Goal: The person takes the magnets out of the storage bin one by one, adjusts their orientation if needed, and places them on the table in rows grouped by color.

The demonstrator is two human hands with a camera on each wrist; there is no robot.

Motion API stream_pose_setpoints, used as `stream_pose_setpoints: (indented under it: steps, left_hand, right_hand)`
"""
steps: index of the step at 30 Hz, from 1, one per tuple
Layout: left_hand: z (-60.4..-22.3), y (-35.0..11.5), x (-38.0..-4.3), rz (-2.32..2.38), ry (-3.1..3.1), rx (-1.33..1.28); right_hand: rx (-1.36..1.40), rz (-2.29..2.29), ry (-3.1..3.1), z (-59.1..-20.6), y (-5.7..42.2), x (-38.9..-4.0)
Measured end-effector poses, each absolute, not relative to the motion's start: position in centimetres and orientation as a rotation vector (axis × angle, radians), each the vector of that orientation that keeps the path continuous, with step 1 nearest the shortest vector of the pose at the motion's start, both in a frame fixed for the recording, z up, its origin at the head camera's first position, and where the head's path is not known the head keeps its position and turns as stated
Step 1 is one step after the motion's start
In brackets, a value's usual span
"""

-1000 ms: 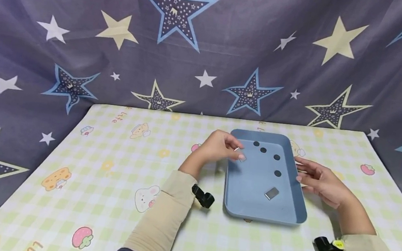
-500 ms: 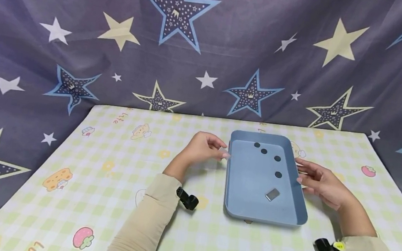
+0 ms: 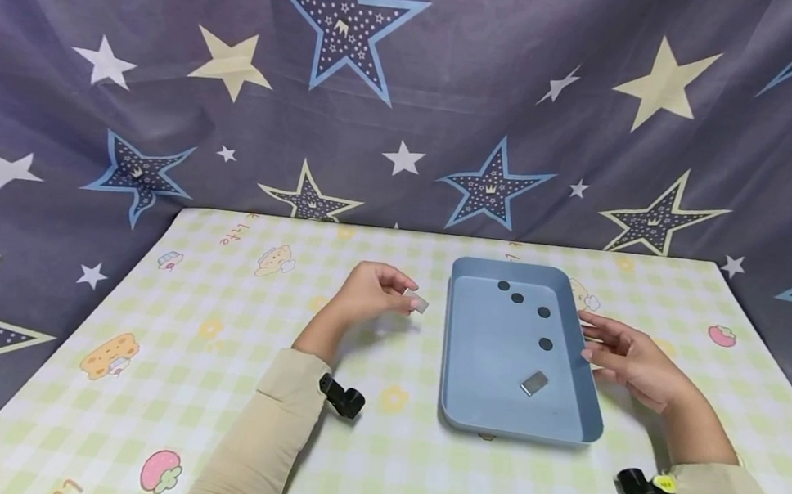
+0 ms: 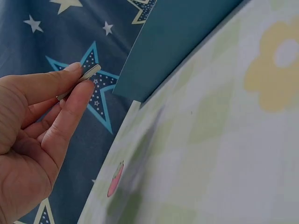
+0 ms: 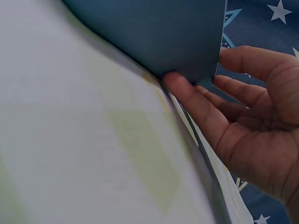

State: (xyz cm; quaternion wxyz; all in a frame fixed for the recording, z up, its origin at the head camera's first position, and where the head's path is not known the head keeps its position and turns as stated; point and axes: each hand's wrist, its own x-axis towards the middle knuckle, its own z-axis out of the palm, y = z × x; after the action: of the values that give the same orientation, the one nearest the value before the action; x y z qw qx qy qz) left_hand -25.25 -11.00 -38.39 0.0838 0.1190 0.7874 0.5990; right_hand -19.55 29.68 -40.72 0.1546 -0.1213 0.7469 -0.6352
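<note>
My left hand (image 3: 369,300) is held above the table, left of the blue tray (image 3: 453,353). Between thumb and fingertips it pinches a small flat silver rectangular piece (image 3: 419,302), seen nearly edge-on in the left wrist view, where the piece (image 4: 91,72) looks thin. My right hand (image 3: 637,366) touches the outside of the tray's right wall with its fingertips. In the right wrist view, thumb and fingers of that hand (image 5: 261,121) lie against the tray's outer side (image 5: 177,37). Inside the tray lie another silver rectangular piece (image 3: 534,383) and several small black discs (image 3: 545,344).
A checked cloth (image 3: 233,425) printed with cartoon figures covers the table. Behind the table's far edge hangs a dark curtain (image 3: 381,130) with stars. Each wrist wears a small black camera (image 3: 342,397).
My left hand has moved left out of the tray with the silver piece, passing over its left wall, to above the cloth. The right hand stays at the tray's right side.
</note>
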Motion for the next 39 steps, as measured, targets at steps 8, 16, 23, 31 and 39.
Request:
stream_pose_setpoints:
  steps: [8,16,23,31,39]
  left_hand:
    - [-39.3,-12.1,-25.1,1.809,2.339,0.273]
    - [-40.8,-12.9,-25.3,1.780,2.385,0.223]
    - [-41.3,-13.2,-25.4,1.766,2.414,0.202]
    - [-41.3,-13.6,-25.3,1.754,2.401,0.180]
    - [-41.3,-13.6,-25.3,1.776,2.355,0.176]
  right_hand:
    - [-0.367,-1.830,2.135,-40.8,29.7,-19.5]
    - [-0.351,-1.834,2.131,-40.7,29.6,-19.4]
    - [-0.350,-1.832,2.134,-40.6,29.6,-19.4]
    - [-0.361,-1.811,2.155,-40.6,29.6,-19.4]
    - [-0.356,-1.813,2.153,-40.7,29.7,-19.4]
